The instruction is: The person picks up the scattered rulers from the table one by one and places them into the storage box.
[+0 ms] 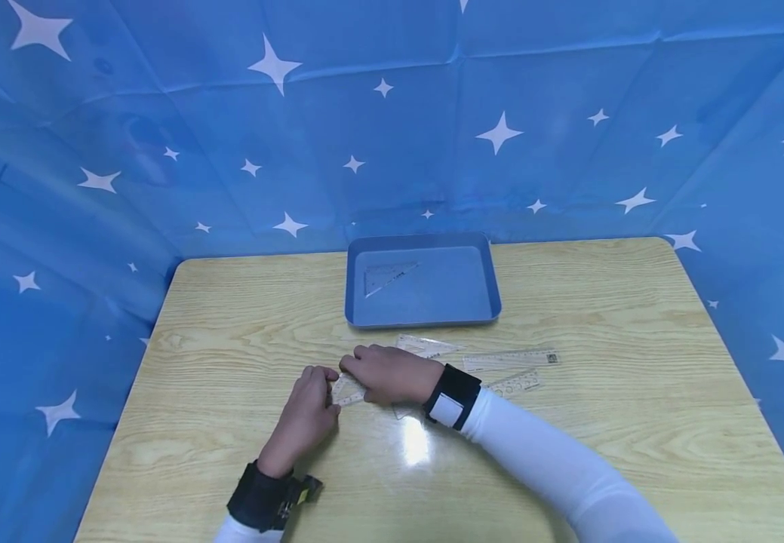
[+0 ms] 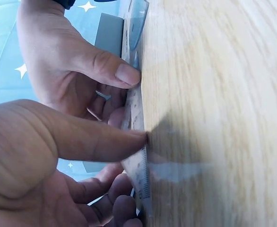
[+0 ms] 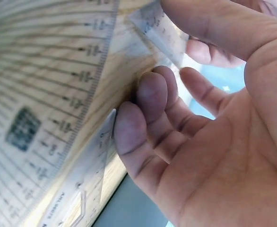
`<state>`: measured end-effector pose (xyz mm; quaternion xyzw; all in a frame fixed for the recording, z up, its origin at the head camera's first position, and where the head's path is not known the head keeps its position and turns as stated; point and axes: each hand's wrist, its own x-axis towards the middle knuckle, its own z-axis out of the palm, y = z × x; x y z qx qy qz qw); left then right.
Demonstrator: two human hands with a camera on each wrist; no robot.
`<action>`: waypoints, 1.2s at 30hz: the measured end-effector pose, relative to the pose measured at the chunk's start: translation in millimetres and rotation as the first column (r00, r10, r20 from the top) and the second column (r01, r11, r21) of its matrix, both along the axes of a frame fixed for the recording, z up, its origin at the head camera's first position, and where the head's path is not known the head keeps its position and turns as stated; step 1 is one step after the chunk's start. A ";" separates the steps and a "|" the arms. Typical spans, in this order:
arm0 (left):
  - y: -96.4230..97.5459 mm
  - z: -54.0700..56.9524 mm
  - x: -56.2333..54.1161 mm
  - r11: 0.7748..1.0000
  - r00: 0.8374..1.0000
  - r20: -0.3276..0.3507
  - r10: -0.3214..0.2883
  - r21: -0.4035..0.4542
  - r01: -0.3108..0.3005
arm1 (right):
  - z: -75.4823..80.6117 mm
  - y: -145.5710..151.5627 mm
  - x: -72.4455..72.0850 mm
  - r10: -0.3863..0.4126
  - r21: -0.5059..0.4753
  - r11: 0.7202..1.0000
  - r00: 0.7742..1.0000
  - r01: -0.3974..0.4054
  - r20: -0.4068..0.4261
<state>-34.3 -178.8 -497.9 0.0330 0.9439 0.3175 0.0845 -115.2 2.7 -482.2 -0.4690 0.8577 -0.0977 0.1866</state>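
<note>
Both hands hold a clear set square (image 1: pixel 347 389) just over the table, one at each end of it. My left hand (image 1: pixel 306 416) pinches its left end, with the thumb pressing the marked edge (image 2: pixel 144 177) in the left wrist view. At the other end my right hand (image 1: pixel 392 373) grips it between thumb and fingers. Beneath the right wrist lies a clear protractor (image 3: pixel 34 109), mostly hidden in the head view. Another set square (image 1: pixel 425 345) lies just beyond the right hand, its near part covered.
A blue tray (image 1: pixel 456 283) stands at the back of the wooden table (image 1: pixel 242 317), with a clear set square (image 1: pixel 385 277) inside. Right of the hands lie a clear straight ruler (image 1: pixel 510 360) and a ruler with cut-out shapes (image 1: pixel 519 383), partly behind the right wrist.
</note>
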 end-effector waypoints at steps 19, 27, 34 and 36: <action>4.0 -2.2 -2.6 0.999 1.000 -0.005 0.028 0.018 -0.028 | 1.5 -5.2 -3.5 -0.052 0.015 0.999 0.994 0.051 0.099; 4.0 1.8 -4.8 1.000 0.997 -0.074 0.026 0.018 -0.025 | -0.6 -2.9 6.1 -0.033 -0.081 0.996 0.998 0.037 0.057; 3.5 8.2 -9.8 0.999 0.992 -0.129 -0.008 0.036 0.012 | -2.1 6.0 6.3 -0.056 -0.183 0.980 0.994 0.072 0.092; 4.0 10.2 -11.8 0.999 0.991 -0.135 -0.009 0.042 0.015 | -1.4 9.7 5.2 -0.073 -0.204 0.974 0.990 0.097 0.124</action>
